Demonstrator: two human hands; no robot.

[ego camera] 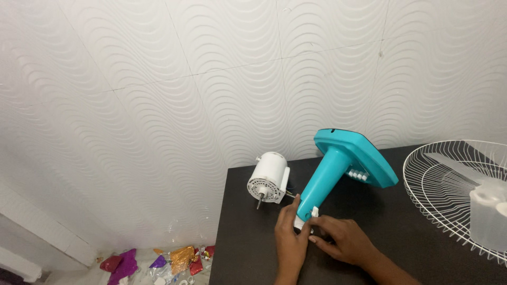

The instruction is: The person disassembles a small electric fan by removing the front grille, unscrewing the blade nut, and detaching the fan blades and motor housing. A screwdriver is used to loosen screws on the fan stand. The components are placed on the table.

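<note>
Two hands on dark table (pixel 248 253): left hand (pixel 290 235) grasping teal stand (pixel 338 163) at its neck, right hand (pixel 340 240) pinching its white end. One white motor (pixel 268 178) just beside; one wire grille (pixel 449 184) at right.

fan stand (pixel 343 163): turquoise, white buttons | motor housing (pixel 268 177): white, dotted vent face | fan guard (pixel 449 179): white wire, radial spokes | table (pixel 253 253): matte black | wall (pixel 158 79): white, embossed wave pattern | foil wrappers (pixel 158 261): magenta, purple, gold, red
</note>
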